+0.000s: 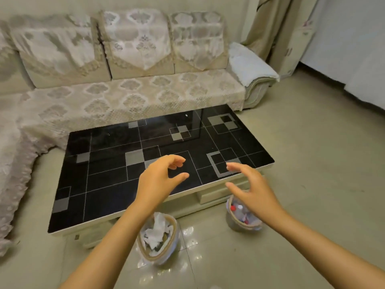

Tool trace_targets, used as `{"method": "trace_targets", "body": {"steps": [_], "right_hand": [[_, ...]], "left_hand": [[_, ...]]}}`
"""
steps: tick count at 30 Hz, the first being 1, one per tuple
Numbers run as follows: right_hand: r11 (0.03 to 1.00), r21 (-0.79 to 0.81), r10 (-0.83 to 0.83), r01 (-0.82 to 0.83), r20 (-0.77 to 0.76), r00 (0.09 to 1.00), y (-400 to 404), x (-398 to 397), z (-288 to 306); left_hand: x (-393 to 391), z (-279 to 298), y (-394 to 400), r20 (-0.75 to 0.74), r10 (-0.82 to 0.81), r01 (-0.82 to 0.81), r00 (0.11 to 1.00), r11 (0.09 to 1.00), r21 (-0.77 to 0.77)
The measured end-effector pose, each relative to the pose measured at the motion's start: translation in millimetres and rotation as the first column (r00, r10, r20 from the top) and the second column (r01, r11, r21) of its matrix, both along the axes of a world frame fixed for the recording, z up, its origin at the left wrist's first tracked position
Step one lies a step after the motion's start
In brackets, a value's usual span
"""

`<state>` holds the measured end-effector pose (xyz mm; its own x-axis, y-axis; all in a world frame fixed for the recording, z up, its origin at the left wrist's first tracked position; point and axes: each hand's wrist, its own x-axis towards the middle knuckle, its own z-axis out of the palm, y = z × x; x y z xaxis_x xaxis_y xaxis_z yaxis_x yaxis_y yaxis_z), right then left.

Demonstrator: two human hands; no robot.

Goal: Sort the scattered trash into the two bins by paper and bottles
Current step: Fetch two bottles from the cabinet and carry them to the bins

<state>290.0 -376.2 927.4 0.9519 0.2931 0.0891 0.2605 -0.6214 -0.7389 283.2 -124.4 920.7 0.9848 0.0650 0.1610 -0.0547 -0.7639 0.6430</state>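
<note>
Two small bins stand on the floor in front of the black glass coffee table (108, 184). The left bin (145, 254) holds crumpled white paper (157, 231). The right bin (233, 223) holds plastic bottles (239, 209) with red and white caps. My left hand (160, 178) hovers over the table's front part, fingers loosely curled, holding nothing. My right hand (252, 188) hangs above the right bin and the table's front edge, fingers relaxed and spread, also holding nothing. It hides part of the right bin.
A long beige sofa (133, 94) with lace covers runs behind and to the left of the table. Glossy tiled floor (312, 163) spreads to the right. A curtain (268, 28) and a white cabinet (300, 44) stand at the back right.
</note>
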Motion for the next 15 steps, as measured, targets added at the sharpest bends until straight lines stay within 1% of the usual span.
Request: {"method": "trace_targets", "body": {"steps": [2, 4, 8, 12, 15], "right_hand": [[0.999, 0.019, -0.05, 0.05, -0.001, 0.999, -18, -17, 20], [0.996, 0.015, -0.089, 0.088, 0.036, 0.995, -39, -35, 42], [0.976, 0.021, -0.218, 0.217, 0.12, 0.969, -76, -64, 74], [0.944, 0.058, -0.33, 0.325, 0.137, 0.934, -105, -90, 72], [0.93, 0.05, -0.368, 0.364, 0.145, 0.919, -135, -102, 61]], "left_hand": [[2, 17, -10, 0.023, -0.077, 0.077, 0.997, 0.997, 0.023], [4, 30, -24, 0.033, -0.155, 0.154, 0.987, 0.987, 0.044], [2, 50, -63, 0.063, -0.276, 0.278, 0.959, 0.961, -0.016], [3, 64, -115, 0.085, -0.404, 0.407, 0.911, 0.913, -0.02], [5, 71, -161, 0.097, -0.465, 0.47, 0.88, 0.882, -0.035]]}}
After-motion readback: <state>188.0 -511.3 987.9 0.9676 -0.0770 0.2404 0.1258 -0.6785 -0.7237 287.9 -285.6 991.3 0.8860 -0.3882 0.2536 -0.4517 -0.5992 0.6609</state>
